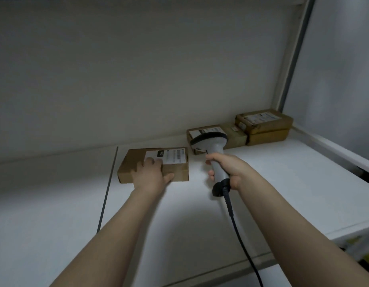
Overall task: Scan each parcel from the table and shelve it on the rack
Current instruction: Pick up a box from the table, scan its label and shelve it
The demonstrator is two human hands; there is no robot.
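Left fingers: laid flat on top of the near parcel (153, 164), thumb on its front face; the left hand (151, 175) clasps the box's near edge.
Right fingers: wrapped tight round the grip of the scanner (213, 154), held by the right hand (228, 169).
Scanner head: dark, towards 12 o'clock, cable (239, 228) trailing to 5 o'clock.
Near parcel: flat on the white shelf (283, 183), label up.
Other parcels: second box (236, 136) at 2 o'clock, touching a stacked pair (264, 126) in the far right corner.

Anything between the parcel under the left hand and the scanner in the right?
Nothing: the head view shows only bare white shelf between the parcel and the scanner.
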